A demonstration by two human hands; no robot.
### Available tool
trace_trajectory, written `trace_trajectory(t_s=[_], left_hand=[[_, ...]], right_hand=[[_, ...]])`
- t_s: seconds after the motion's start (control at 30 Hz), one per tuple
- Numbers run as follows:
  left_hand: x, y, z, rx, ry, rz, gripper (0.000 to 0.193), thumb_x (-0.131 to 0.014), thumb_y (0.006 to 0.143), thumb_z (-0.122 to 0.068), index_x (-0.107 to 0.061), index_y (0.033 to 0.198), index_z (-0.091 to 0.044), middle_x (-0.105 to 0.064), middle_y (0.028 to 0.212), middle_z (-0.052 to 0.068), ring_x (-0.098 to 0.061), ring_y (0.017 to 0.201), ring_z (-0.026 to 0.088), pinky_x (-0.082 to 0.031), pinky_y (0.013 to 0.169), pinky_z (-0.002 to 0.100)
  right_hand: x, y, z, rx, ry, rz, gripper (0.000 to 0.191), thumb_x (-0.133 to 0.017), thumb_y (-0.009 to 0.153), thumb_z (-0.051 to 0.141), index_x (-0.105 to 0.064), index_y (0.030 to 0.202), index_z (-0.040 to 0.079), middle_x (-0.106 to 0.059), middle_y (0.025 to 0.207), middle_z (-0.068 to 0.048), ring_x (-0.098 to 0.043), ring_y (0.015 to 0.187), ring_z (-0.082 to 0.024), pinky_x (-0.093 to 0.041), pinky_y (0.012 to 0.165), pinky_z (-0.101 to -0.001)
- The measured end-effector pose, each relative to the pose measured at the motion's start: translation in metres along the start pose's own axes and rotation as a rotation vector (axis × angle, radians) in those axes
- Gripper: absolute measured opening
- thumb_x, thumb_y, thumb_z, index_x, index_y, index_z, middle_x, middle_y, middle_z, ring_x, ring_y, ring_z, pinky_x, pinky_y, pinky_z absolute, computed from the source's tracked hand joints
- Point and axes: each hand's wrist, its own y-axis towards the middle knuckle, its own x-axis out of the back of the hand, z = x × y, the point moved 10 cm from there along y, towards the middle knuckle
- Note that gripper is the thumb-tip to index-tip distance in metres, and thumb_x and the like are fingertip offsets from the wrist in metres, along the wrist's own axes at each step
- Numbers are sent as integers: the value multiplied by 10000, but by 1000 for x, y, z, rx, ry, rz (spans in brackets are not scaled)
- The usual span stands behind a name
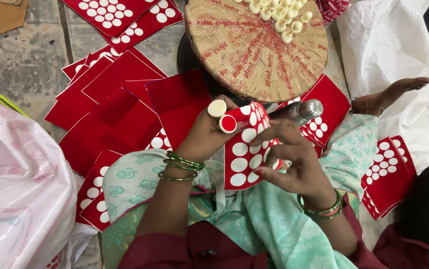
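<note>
Pinching two small discs in the left hand while the right hand grips the punched red sheet over the lap — a loose pinch could drop one.

hidden: punch tool lower end behind right hand | cut off: round board top

Soft even daylight, sharp focus
</note>
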Motion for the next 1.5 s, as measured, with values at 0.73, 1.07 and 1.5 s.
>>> trace_trajectory(t_s=[0.73,1.07,1.5], left_hand=[[10,2,24,92,303,-101,205,-743,925,-125,-623,1036,-1,-718,941,52,-652,871,96,-567,770,300],[11,-2,19,65,228,-175,191,-650,938,-51,-650,1117,14,-753,1010,86,-719,954,147,-590,818,325],[-1,-3,-2,-105,273,-100,275,-643,952,-58,-632,1221,-2,-732,1123,101,-722,1056,182,-579,886,331]], right_hand=[[1,-4,-54,-74,-297,-269,424,-783,918,202,-658,1306,87,-504,1403,-143,-546,1313,-256,-482,1101,-388],[-49,8,-8,106,-487,-115,702,-727,847,645,-664,1391,205,-496,1437,-137,-449,1384,-307,-176,1249,-563],[-32,4,1,64,-475,-176,822,-670,803,741,-666,1383,158,-489,1411,-147,-418,1402,-326,-157,1268,-598]])
